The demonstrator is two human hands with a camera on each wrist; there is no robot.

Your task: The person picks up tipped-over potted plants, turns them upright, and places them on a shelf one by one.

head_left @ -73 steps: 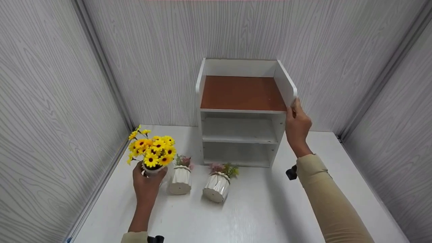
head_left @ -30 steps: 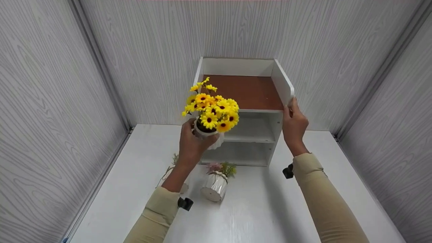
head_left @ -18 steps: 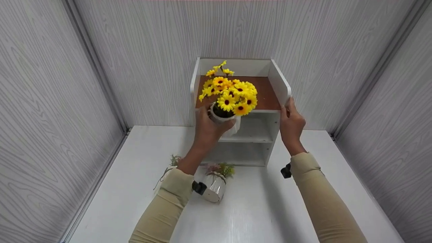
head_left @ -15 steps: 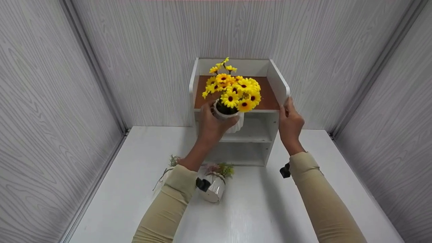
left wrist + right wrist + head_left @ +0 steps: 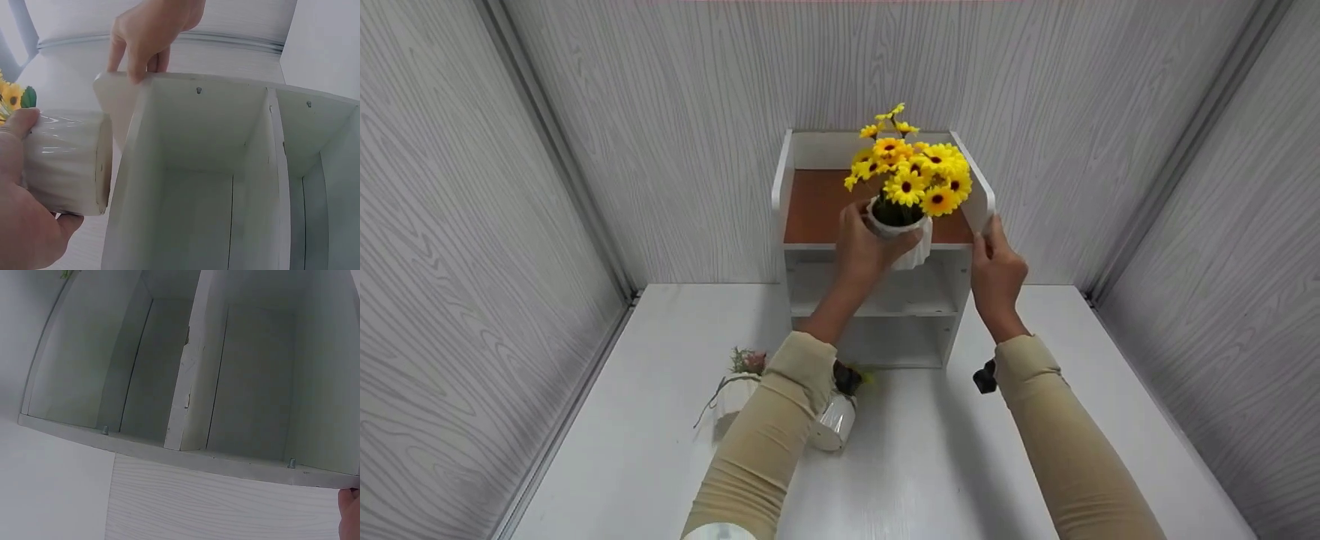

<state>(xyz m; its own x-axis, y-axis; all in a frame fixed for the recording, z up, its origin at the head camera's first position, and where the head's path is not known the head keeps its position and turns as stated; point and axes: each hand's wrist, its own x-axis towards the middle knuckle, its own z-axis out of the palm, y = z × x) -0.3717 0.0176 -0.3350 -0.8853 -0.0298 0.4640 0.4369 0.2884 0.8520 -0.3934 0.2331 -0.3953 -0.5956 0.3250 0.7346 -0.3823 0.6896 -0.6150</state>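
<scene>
My left hand (image 5: 864, 251) grips a white ceramic flowerpot (image 5: 70, 160) by its side. Yellow artificial daisies (image 5: 911, 176) with dark centres fill the pot. It is in the air at the front of a small white shelf (image 5: 873, 247), level with the brown top surface (image 5: 819, 206). The left wrist view shows the pot's underside apart from the shelf edge. My right hand (image 5: 999, 277) pinches the front edge of the shelf's raised right side panel. Both open compartments below the top are bare.
Two white pots with small artificial plants lie tipped on the white table (image 5: 907, 465): the left pot (image 5: 733, 397) and the middle pot (image 5: 834, 424), each partly hidden by my left sleeve (image 5: 765, 427). Grey wood-grain walls (image 5: 697, 150) enclose the table.
My left hand has carried the daisy pot from the table's left side up and rightward to the shelf top's front. My right hand keeps its hold on the side panel.
</scene>
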